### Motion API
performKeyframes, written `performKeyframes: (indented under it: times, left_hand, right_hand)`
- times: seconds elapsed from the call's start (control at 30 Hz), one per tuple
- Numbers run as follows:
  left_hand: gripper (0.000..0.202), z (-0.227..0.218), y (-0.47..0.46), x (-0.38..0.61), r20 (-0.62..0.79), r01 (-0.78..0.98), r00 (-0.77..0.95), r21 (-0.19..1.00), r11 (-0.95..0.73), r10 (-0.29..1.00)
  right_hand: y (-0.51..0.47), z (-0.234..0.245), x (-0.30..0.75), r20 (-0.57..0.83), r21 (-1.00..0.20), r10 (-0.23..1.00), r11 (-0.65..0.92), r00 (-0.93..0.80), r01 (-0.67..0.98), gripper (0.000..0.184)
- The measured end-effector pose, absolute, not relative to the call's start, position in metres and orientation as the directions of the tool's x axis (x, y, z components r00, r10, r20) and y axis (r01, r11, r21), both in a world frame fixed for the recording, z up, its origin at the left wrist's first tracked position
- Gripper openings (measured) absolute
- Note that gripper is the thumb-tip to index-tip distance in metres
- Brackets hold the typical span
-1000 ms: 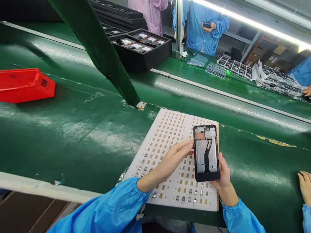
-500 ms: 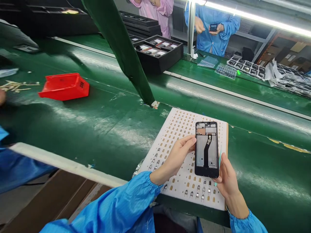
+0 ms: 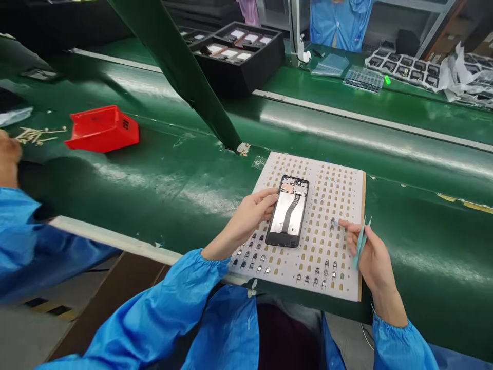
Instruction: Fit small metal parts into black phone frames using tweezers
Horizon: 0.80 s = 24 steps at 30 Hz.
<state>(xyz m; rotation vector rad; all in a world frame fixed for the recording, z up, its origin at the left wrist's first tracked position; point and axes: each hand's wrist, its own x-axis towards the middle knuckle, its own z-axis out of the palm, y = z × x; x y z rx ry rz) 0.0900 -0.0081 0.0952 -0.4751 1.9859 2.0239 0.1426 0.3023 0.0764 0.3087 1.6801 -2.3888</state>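
Note:
My left hand [image 3: 250,218] grips the left edge of an opened smartphone [image 3: 284,237], whose inside faces up with a black ribbon cable across its silvery middle. The phone is over a white perforated board [image 3: 319,167] with rows of small tan slots. Turquoise tweezers [image 3: 361,245] are held in my right hand [image 3: 373,259], tips pointing up and away from me. Its index finger reaches toward a small metal clip [image 3: 332,221] on the board; whether it touches the clip I cannot tell. More such clips stand in the near rows.
A red bin [image 3: 102,134] sits on the green bench at left, beside thin pale sticks [image 3: 36,135] and a co-worker's hand [image 3: 8,156]. A green slanted post [image 3: 185,87] rises behind the board. Beyond are a black partitioned tray [image 3: 246,69] and a person in blue [image 3: 339,25].
The phone has moved left and tilted, still in my left hand. My right hand has left the phone's right edge and moved over the board's right side with the tweezers.

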Motion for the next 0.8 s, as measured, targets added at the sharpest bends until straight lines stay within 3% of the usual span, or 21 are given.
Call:
performKeyframes:
  times: [0.17,0.3,0.43,0.53,0.67,0.73,0.8]
  left_hand:
    - [0.047,0.087,-0.004,0.098,-0.415,-0.432,-0.902,0.883,0.186,-0.123]
    - [0.048,0.094,-0.004,0.102,-0.299,-0.331,-0.944,0.853,0.404,-0.141]
    - [0.046,0.095,-0.008,0.109,-0.057,-0.108,-0.994,0.734,0.671,-0.098]
    - [0.037,0.107,-0.003,0.116,0.206,0.143,-0.978,0.617,0.774,0.016]
    - [0.026,0.158,0.016,0.106,0.62,0.565,-0.743,0.38,0.732,0.252]
    - [0.036,0.2,0.029,0.089,0.786,0.709,-0.527,0.196,0.677,0.324]
    - [0.045,0.251,0.045,0.067,0.898,0.79,-0.266,-0.005,0.613,0.35]
  right_hand:
    - [0.296,0.088,0.139,-0.255,-0.916,0.06,-0.336,-0.965,0.221,0.046]
    - [0.297,0.097,0.134,-0.276,-0.922,0.032,-0.291,-0.961,0.255,0.045]
    - [0.297,0.095,0.133,-0.282,-0.938,-0.04,-0.2,-0.959,0.284,0.038]
    - [0.294,0.096,0.14,-0.227,-0.961,-0.074,-0.148,-0.971,0.236,0.035]
    - [0.29,0.109,0.15,-0.102,-0.995,0.125,-0.026,-0.987,0.099,0.044]
    - [0.292,0.122,0.151,-0.013,-0.999,0.238,0.038,-0.971,0.022,0.05]
    - [0.298,0.148,0.152,0.184,-0.976,0.373,0.18,-0.909,-0.124,0.051]
